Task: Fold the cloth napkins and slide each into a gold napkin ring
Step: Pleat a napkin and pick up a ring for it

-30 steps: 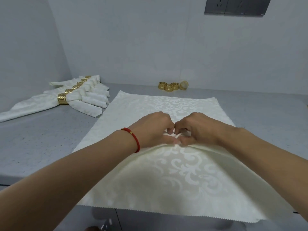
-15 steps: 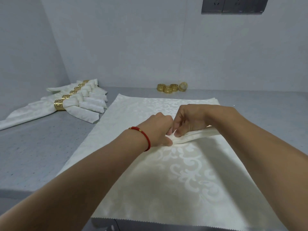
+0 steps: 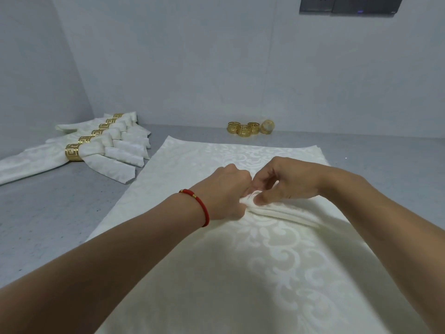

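A large cream damask cloth napkin (image 3: 277,261) lies spread on the grey speckled counter (image 3: 48,213), filling the middle. The left hand (image 3: 224,189) and right hand (image 3: 286,179) each have their grip closed on a gathered ridge of pleats at its centre. The fabric looks soft, light and limp — best pinched at the pleat ends. Loose gold napkin rings (image 3: 244,128) wait at twelve o'clock. Since a second ago the ridge has grown thicker and the right hand has lifted.

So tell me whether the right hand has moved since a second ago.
Yes. The right hand has risen off the napkin and edged toward the loose gold rings at the wall, pinching up a pleated ridge.
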